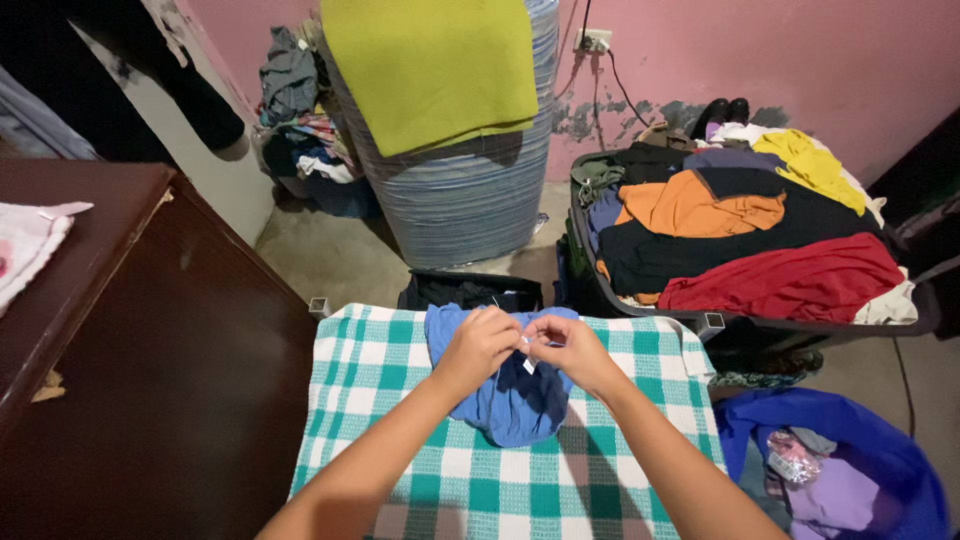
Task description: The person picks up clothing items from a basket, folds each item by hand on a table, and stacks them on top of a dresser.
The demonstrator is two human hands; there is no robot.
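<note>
A blue garment [515, 400] lies bunched on a green-and-white checked cloth [400, 370] that covers a small table in front of me. My left hand [478, 345] and my right hand [570, 348] meet over the garment's upper part. Both pinch the fabric around a small white label [529, 364] that hangs between them. My forearms reach in from the lower edge of the view.
A dark wooden cabinet [170, 360] stands at the left. A black suitcase [920, 318] heaped with orange, red, yellow and black clothes is at the right. A striped drum [470, 190] under a green cloth stands behind. A blue bag [880, 450] sits lower right.
</note>
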